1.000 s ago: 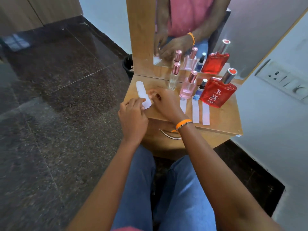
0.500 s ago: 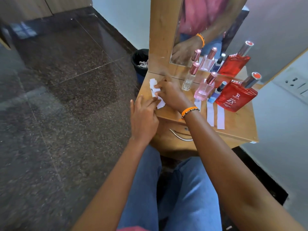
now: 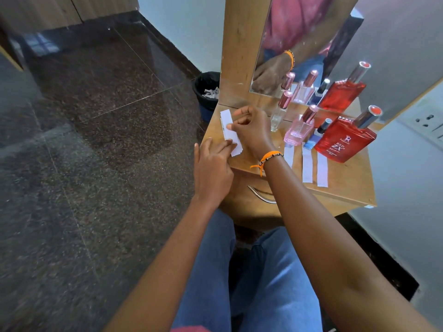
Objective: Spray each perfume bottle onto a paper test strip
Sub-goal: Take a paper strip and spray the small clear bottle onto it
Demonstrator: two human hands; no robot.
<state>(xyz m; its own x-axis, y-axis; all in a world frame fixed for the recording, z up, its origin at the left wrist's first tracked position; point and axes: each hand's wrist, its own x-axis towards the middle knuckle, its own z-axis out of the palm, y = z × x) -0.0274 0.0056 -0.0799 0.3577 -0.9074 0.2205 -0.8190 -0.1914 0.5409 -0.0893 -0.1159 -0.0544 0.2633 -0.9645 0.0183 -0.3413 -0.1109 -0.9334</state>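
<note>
A small stack of white paper test strips (image 3: 230,131) lies on the left part of the wooden dresser top (image 3: 347,188). My right hand (image 3: 251,127) pinches the top strip near its middle. My left hand (image 3: 212,168) presses its fingertips on the stack's near end. To the right stand a slim clear bottle (image 3: 279,112) with a pink cap, a pink bottle (image 3: 299,127), a small blue bottle (image 3: 316,136) and a large red bottle (image 3: 345,137). Three single strips (image 3: 307,164) lie flat in front of the pink, blue and red bottles.
A mirror (image 3: 311,39) backs the dresser and doubles the bottles. A black waste bin (image 3: 206,92) with paper scraps stands on the dark floor left of the dresser. A metal drawer handle (image 3: 261,195) sits under the top. A wall socket (image 3: 429,123) is at the right.
The camera has swung left, so the dresser sits further right in view. Both hands stay on the strip stack; the right fingers have closed more tightly on the top strip.
</note>
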